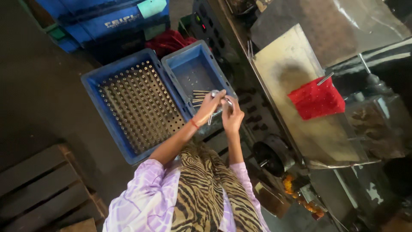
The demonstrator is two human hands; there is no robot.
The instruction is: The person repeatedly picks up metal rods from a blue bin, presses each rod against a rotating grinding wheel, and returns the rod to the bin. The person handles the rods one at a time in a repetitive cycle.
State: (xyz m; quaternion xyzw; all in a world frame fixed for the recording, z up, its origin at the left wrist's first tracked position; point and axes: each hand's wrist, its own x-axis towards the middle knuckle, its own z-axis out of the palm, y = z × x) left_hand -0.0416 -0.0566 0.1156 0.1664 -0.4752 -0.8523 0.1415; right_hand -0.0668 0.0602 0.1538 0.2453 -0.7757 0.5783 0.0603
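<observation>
1. The left hand (209, 106) is closed around a slim metal rod (210, 118) that hangs down from its grip, over the near edge of the smaller blue crate (187, 64).
2. The right hand (232, 116) is curled just beside it, apparently pinching a small shiny part (228, 102); blur hides the detail.
3. Loose metal rods (199, 96) lie in that crate.
4. The larger blue crate (99, 77) alongside holds rows of upright pins (139, 105).
5. A red cloth (316, 100) lies on the bench (281, 60).

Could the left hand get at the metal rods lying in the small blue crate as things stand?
Probably yes: the left hand is right beside the metal rods in the open small blue crate, with nothing covering them.
</observation>
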